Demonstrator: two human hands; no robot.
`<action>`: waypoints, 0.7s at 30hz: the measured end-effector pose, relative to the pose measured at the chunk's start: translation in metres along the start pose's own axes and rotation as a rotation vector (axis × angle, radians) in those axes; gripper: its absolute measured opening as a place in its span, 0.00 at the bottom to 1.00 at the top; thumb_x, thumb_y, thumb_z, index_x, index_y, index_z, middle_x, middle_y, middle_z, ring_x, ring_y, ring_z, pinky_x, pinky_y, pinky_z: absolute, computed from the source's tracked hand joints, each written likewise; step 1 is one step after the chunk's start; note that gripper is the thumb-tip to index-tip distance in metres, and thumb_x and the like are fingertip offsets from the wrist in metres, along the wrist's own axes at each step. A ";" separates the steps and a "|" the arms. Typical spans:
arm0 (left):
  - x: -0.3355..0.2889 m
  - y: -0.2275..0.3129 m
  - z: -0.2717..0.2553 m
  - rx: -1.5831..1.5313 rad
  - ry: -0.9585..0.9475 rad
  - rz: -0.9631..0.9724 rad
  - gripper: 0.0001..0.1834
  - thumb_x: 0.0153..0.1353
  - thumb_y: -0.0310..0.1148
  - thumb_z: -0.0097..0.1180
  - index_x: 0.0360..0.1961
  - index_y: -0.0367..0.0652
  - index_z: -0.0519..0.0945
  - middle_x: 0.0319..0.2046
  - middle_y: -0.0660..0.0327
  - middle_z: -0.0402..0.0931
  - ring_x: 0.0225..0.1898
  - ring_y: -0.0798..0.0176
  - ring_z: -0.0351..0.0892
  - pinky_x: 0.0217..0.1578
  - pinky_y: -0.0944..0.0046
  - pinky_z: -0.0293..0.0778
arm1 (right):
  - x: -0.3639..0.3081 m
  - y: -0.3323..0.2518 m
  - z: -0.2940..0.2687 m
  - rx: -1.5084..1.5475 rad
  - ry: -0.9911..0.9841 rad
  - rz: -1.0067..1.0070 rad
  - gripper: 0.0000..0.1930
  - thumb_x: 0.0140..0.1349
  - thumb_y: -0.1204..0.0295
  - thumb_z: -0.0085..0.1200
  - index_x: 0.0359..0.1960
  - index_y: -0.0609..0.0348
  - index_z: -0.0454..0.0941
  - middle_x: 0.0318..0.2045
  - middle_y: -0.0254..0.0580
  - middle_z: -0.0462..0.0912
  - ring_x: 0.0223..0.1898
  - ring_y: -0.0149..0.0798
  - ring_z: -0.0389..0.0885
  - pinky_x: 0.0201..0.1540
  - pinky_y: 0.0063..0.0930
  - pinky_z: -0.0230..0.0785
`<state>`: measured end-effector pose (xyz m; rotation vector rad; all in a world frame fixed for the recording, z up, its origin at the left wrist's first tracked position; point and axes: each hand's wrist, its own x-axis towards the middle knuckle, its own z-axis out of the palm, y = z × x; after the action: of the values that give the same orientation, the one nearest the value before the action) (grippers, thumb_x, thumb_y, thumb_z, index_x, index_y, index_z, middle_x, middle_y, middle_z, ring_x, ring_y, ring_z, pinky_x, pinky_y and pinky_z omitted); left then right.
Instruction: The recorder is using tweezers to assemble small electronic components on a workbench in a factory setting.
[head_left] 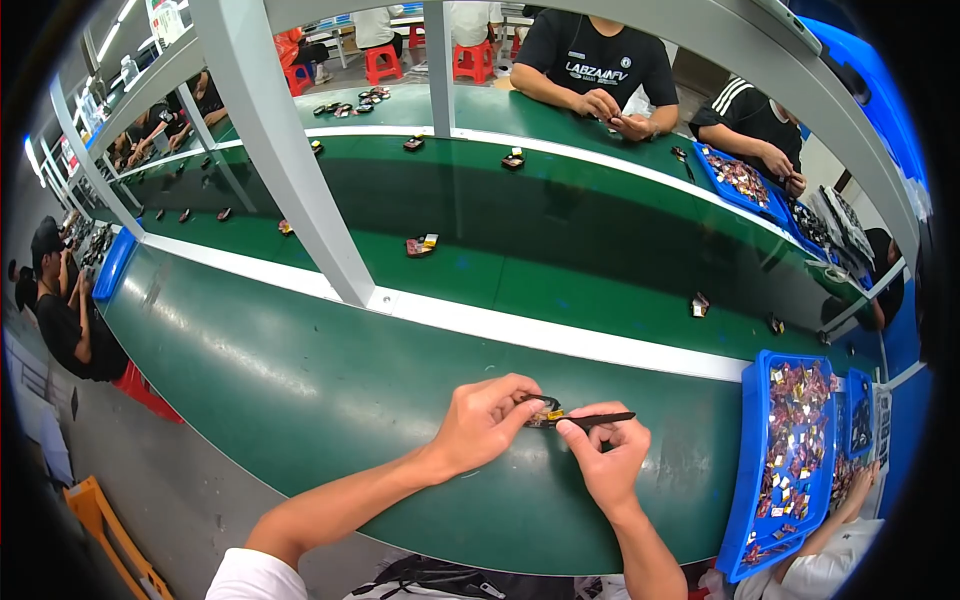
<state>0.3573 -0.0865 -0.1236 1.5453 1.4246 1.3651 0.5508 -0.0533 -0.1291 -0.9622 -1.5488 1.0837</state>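
Over the green worktop, my left hand [484,424] is closed on a small black curved housing [541,402] with a yellow-and-brown part showing in it. Right beside it, my right hand [612,458] pinches a slim black pen-like tool [603,419]. The tool's thick end points right, and its other end reaches to the housing. My fingers cover part of the housing, and the exact kind of tool is too small to make out.
A blue tray [748,470] full of small brown, white and yellow parts stands at my right. Beyond a white rail [480,318], a green conveyor belt [540,220] carries several small black assemblies. A grey post [290,150] rises at the rail. Co-workers sit across and at both sides.
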 end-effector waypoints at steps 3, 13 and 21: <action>0.000 0.000 0.000 0.011 -0.007 0.045 0.07 0.64 0.21 0.63 0.42 0.31 0.82 0.30 0.56 0.84 0.20 0.73 0.80 0.19 0.73 0.72 | 0.004 -0.004 0.000 0.187 0.002 0.118 0.07 0.57 0.81 0.69 0.35 0.66 0.82 0.21 0.26 0.79 0.17 0.14 0.61 0.19 0.14 0.48; 0.001 0.000 0.009 0.130 0.051 0.242 0.08 0.61 0.21 0.66 0.41 0.34 0.83 0.29 0.57 0.85 0.19 0.72 0.81 0.18 0.73 0.72 | 0.008 -0.005 -0.006 0.355 -0.004 0.281 0.07 0.60 0.84 0.65 0.38 0.72 0.80 0.33 0.44 0.86 0.33 0.28 0.85 0.33 0.14 0.74; 0.003 0.001 0.019 0.287 0.094 0.448 0.08 0.59 0.21 0.66 0.39 0.35 0.82 0.28 0.56 0.81 0.19 0.59 0.79 0.20 0.63 0.73 | 0.010 0.002 -0.013 0.382 -0.005 0.298 0.07 0.60 0.84 0.65 0.38 0.71 0.80 0.33 0.45 0.86 0.34 0.28 0.85 0.33 0.15 0.75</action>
<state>0.3751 -0.0800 -0.1266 2.1078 1.4326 1.5518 0.5611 -0.0412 -0.1265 -0.9380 -1.1628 1.5278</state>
